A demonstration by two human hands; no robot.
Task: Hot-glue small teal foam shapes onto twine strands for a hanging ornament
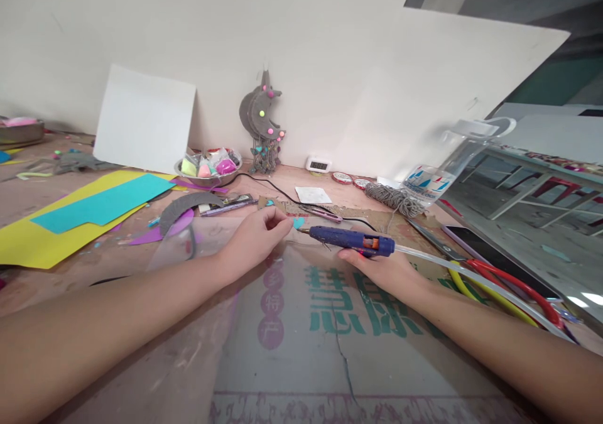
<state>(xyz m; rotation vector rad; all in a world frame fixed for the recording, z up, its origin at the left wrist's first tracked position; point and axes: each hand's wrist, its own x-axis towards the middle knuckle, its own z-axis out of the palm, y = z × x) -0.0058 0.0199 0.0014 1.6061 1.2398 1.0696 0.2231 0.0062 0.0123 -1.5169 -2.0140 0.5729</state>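
Between the fingertips of my left hand (266, 232) is pinched a small turquoise paper heart (298, 223). My right hand (377, 267) is wrapped round a dark blue hot glue gun (351, 239), whose nozzle points left and touches or almost touches the heart. From the gun's back end a long translucent glue stick (452, 262) runs off to the right. Both hands are above a printed cardboard sheet (282, 367) covered with clear plastic. The trigger and most of my right fingers are hidden behind the gun.
Scissors (471, 267) and a phone (494, 254) lie at the right, near a grey yarn bundle (396, 199) and a tilted plastic jug (433, 173). Yellow (42, 248) and turquoise paper (103, 203) lie left. A moon ornament (264, 119) hangs on the wall behind a metal bowl (207, 176).
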